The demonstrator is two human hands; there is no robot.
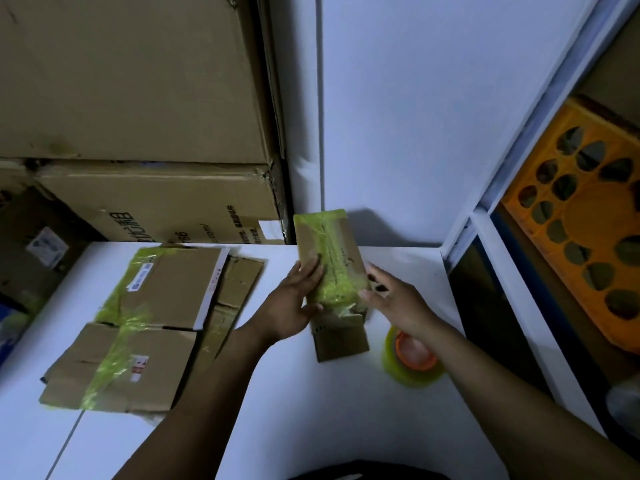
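Centrally: one carton (330, 254) between left hand (294, 303), right hand (394, 303).

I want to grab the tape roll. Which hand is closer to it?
Right. The right hand sits just behind the tape roll, by the box; the left hand is across the box, farther away.
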